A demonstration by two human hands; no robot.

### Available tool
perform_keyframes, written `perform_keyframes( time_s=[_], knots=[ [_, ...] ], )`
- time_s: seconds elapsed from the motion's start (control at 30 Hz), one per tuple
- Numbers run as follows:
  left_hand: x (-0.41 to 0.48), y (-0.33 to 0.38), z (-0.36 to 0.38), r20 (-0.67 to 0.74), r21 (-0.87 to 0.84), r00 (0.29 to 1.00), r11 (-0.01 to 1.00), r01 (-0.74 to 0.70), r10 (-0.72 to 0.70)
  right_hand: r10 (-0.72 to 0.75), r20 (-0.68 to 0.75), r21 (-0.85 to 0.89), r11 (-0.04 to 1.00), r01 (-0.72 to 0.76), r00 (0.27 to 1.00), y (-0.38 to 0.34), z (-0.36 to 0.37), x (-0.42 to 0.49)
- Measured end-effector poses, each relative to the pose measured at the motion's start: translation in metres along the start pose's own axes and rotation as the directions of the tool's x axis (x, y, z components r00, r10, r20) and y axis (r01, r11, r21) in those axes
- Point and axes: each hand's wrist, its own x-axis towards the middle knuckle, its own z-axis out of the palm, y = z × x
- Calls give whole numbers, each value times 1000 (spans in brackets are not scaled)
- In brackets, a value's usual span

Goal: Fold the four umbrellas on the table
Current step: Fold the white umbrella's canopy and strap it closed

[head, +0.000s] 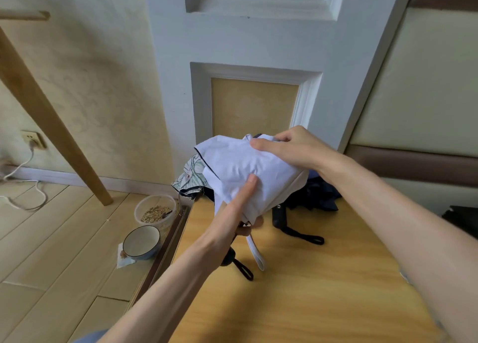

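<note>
Wooden table [310,291]; left hand [232,213] curled round white umbrella [232,161] (thumb flat on cloth), right hand [289,148] pinching its top. Risk: loose folds slip from under thumb, bunching.

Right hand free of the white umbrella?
No: the right hand grips the top of the white umbrella, while the left hand holds its lower end.
</note>
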Motion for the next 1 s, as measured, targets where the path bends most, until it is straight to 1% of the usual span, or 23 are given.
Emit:
perform_keyframes(
  time_s=[0.1,0.13,0.17,0.2,0.27,0.33,0.4,0.43,0.47,0.5,0.53,0.57,0.6,0.63,0.67,0.7,0.73,0.77,0.8,0.87,0.9,0.97,1.0],
  knots=[
    [-3,7,-2,-31,-20,999,1000,22,-22,-59,178,108,993,40,982,1,-10,-15],
    [-5,9,-3,-15,-24,1000,1000,11,-11,-87,210,145,988,57,974,0,-12,-22],
    [-6,11,-4,-1,-22,1000,1000,8,-8,-121,207,170,982,86,971,2,-12,-25],
    [-6,12,-5,11,-14,1000,1000,9,-9,-146,179,187,976,112,973,4,-11,-27],
    [-6,13,-4,28,-23,1000,1000,14,-14,-174,67,199,967,158,983,6,-4,-24],
    [-8,16,-3,52,-70,999,998,2,1,-187,-27,210,959,188,982,4,2,-22],
    [-10,21,-2,95,-129,995,992,2,10,-187,-65,208,958,197,980,1,2,-22],
    [-8,21,-4,100,-129,995,992,19,-6,-187,-76,201,959,198,979,0,1,-21],
    [-6,19,-6,86,-106,996,993,43,-34,-182,-89,191,962,196,979,-1,-1,-20],
    [-4,16,-7,28,-74,997,995,67,-65,-177,-107,174,965,194,978,-2,-2,-18],
    [-1,11,-9,-94,-27,993,997,65,-68,-170,-135,143,972,188,976,-2,-3,-16],
    [0,4,-11,-274,83,961,996,-10,33,-163,-169,94,979,181,972,-2,-5,-14],
    [0,-1,-12,-426,276,865,949,-154,264,-153,-205,32,986,162,967,-3,-6,-12],
    [-2,-3,-12,-432,495,735,819,-291,522,-142,-236,-31,990,139,961,-4,-6,-11],
    [-4,-4,-10,-319,648,654,661,-378,686,-134,-253,-85,990,116,958,-6,-4,-12],
    [-6,-3,-5,-189,715,646,555,-426,739,-128,-257,-117,988,101,958,-9,-2,-13],
    [-5,-2,1,-105,723,699,537,-435,707,-115,-251,-127,988,85,961,-12,2,-14],
    [-3,-4,5,-72,707,770,577,-409,633,-96,-242,-117,991,69,966,-15,5,-13],
    [-2,-5,7,-74,690,816,621,-373,573,-78,-231,-101,993,56,970,-18,9,-14],
    [2,-8,8,-126,614,841,707,-351,526,-59,-230,-63,997,45,971,-25,14,-14],
    [2,-9,7,-151,548,853,761,-348,500,-53,-237,-41,998,45,970,-27,16,-14],
    [3,-6,4,-172,412,902,861,-299,396,-56,-253,-19,998,53,966,-32,18,-13],
    [4,-5,3,-171,360,922,893,-271,349,-63,-249,-24,998,59,967,-34,20,-14]
  ],
)
